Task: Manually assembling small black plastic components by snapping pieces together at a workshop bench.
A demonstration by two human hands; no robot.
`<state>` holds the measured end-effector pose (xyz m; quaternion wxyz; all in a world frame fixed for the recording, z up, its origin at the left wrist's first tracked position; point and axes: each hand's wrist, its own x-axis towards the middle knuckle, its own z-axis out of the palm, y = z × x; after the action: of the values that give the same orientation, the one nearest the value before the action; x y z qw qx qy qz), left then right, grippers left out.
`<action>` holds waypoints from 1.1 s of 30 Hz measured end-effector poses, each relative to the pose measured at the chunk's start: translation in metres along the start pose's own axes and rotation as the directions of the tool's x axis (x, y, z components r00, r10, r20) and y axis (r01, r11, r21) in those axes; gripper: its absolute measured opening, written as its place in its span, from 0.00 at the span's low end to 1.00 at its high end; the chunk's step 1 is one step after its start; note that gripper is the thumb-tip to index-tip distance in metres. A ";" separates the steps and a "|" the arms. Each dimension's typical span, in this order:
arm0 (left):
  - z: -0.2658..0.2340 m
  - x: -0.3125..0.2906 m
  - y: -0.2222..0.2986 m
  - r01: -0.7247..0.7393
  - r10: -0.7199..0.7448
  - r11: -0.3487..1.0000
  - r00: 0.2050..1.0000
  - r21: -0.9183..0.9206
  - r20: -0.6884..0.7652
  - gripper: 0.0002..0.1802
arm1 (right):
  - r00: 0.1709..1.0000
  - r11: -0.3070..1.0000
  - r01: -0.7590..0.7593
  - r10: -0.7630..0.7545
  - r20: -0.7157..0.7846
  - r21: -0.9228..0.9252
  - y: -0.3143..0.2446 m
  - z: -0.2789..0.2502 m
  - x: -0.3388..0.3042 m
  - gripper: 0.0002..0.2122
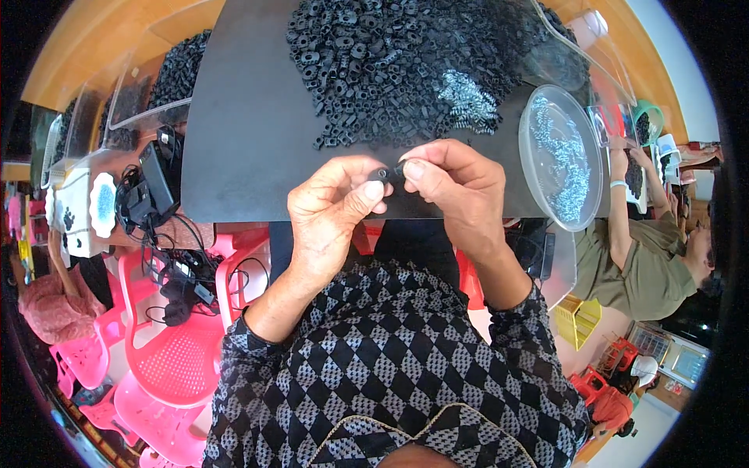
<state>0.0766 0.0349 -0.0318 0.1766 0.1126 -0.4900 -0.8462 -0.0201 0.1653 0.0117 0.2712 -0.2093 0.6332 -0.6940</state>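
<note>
My left hand and my right hand meet over the near edge of the dark table. Between the left thumb and fingers is a small black plastic part with a round hole showing. The right thumb and forefinger pinch against another small black piece, touching or close to the first; whether they are joined I cannot tell. Beyond the hands spreads a big heap of small black plastic parts. Small silvery coil springs lie on the right part of that heap.
A round clear tray of springs stands right of my hands. Clear bins of black parts are at the far left, with black adapters and cables nearer. Pink chairs stand at left. A person in an olive shirt works at right.
</note>
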 end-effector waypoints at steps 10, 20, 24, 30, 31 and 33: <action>0.005 -0.003 0.002 -0.003 0.004 1.000 0.999 0.029 -0.043 0.11 | 1.000 0.998 0.028 -0.028 0.004 -0.047 0.011 0.005 0.000 0.04; 0.002 -0.002 0.002 -0.006 0.009 0.999 0.998 0.045 -0.065 0.10 | 1.000 0.992 0.025 -0.023 0.015 -0.123 0.008 0.001 0.000 0.05; 0.006 0.001 0.003 -0.025 0.030 0.999 0.992 0.036 -0.126 0.09 | 0.992 0.959 0.116 -0.127 -0.027 -0.257 0.016 0.002 -0.002 0.04; 0.001 -0.002 0.004 -0.029 0.030 1.000 0.996 0.012 -0.081 0.11 | 0.929 0.770 0.339 -0.365 0.064 -0.540 0.017 0.010 -0.001 0.07; 0.002 -0.002 0.004 -0.025 0.023 1.000 0.996 -0.012 -0.087 0.11 | 0.892 0.703 0.415 -0.439 0.107 -0.577 0.018 0.011 0.000 0.08; 0.004 -0.002 0.004 -0.045 0.045 0.999 0.993 0.001 -0.106 0.10 | 0.882 0.697 0.432 -0.460 0.105 -0.572 0.020 0.012 0.000 0.08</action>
<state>0.0775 0.0368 -0.0260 0.2214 0.1460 -0.4819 -0.8351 -0.0103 0.1550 -0.0066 0.0033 -0.4125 0.7501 -0.5168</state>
